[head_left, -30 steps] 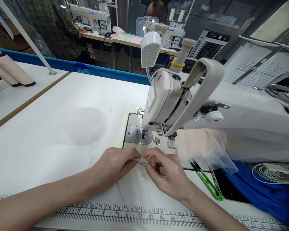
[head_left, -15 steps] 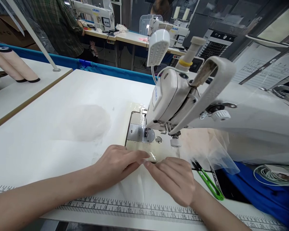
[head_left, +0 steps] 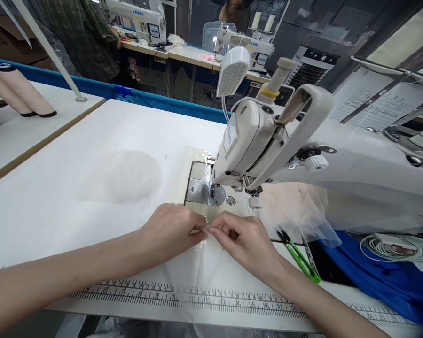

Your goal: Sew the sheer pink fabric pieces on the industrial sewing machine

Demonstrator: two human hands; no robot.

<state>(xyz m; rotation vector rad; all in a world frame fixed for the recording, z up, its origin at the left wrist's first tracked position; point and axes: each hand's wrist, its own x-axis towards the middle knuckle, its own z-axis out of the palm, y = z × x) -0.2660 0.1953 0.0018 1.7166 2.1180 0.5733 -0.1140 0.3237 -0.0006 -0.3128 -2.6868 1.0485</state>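
My left hand [head_left: 172,230] and my right hand [head_left: 245,239] meet fingertip to fingertip just in front of the needle plate [head_left: 199,191] of a white sewing machine [head_left: 241,141]. Both are closed in a pinch on sheer fabric [head_left: 197,272], which is thin and whitish and hangs down across the printed ruler toward the table's front edge. The fabric's edge between the fingertips is too small to make out. Under the machine arm lies more sheer, peach-tinted fabric [head_left: 292,206], right of the needle.
Green thread snips [head_left: 301,263], a dark phone [head_left: 333,267], blue cloth [head_left: 373,281] and a coiled cable [head_left: 391,249] lie at the right. A pale round sheer piece [head_left: 127,176] is on the white table [head_left: 91,141]. Behind, a person in plaid [head_left: 81,37] is beside another machine.
Both hands have risen a little and turned, with fingers more curled into a pinch. The sheer fabric now shows stretched down over the ruler and the front edge. The view has shifted slightly.
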